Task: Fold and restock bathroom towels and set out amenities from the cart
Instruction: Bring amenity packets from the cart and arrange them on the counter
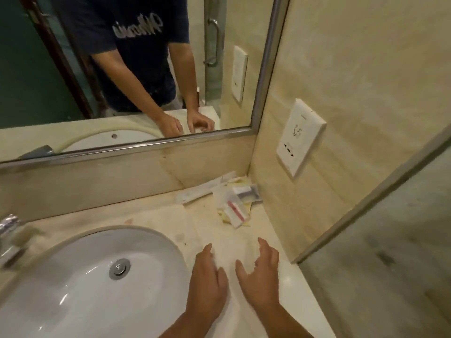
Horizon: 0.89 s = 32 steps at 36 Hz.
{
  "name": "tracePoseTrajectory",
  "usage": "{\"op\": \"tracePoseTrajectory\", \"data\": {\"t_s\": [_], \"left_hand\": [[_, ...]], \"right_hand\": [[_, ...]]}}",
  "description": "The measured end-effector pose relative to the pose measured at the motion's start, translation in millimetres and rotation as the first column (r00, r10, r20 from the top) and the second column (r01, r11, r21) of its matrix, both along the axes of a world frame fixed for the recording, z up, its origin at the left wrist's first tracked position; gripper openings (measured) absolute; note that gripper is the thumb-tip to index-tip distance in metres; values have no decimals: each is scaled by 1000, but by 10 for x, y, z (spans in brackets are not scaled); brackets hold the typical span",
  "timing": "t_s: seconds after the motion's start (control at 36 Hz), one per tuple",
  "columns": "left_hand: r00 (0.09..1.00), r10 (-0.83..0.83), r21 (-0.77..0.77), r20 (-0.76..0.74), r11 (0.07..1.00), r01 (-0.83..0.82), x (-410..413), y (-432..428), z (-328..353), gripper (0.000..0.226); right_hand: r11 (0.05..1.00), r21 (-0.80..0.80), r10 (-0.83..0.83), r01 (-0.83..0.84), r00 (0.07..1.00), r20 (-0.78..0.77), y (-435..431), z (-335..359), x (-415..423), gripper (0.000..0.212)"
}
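A pale cream towel [234,250] lies flat on the countertop to the right of the sink. My left hand [207,284] rests flat on its left part, fingers straight. My right hand [262,272] hovers just above the towel's right part with relaxed, slightly bent fingers and holds nothing. Farther back in the corner lies a small pile of wrapped amenities [234,203], white packets, one with a red stripe, and a long white sachet.
A white oval sink [73,289] with a metal drain fills the left. A chrome tap [9,235] stands at the far left. The mirror [122,69] runs along the back wall. A wall socket plate [300,137] and a glass partition [390,252] border the right.
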<state>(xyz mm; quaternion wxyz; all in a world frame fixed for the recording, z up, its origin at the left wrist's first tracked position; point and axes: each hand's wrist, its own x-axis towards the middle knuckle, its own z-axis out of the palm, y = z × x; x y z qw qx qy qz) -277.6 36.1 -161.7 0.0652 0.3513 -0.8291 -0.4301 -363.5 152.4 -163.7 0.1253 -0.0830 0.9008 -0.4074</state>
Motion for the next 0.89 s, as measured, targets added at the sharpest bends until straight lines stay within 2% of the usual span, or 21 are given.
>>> {"op": "tracePoseTrajectory", "data": {"t_s": [0.08,0.22,0.36,0.47,0.58,0.69,0.78,0.89], "left_hand": [[995,72,19,-72,997,-71,-346,-92,-46,58],[943,291,58,-162,957,-285,-978,-404,18,46],[920,387,-13,-57,922,-388,-1383,-505,18,34],[920,392,-5,-12,920,-392,-1509,-537,28,26],[923,384,29,8,923,-384,-1583,-624,35,24],[919,395,115,-6,913,-392,-1597,-676,32,28],[927,364,206,-91,918,-340,-1532,-685,22,27],[909,381,452,-167,849,-273,-1298,-676,86,28]], "right_hand": [[999,47,1,5,993,-120,-207,-40,-245,90],[980,185,118,-72,960,-254,-564,-57,-663,95],[938,341,159,-59,948,-275,-746,-85,-973,87],[923,382,148,-50,962,-230,-801,-88,-1078,84],[929,369,136,-36,959,-249,-816,-119,-1112,76],[943,330,123,-30,956,-266,-843,-137,-1116,70],[961,276,85,-4,956,-282,-854,-114,-1101,61],[972,235,64,2,960,-271,-823,-78,-1067,57]]}}
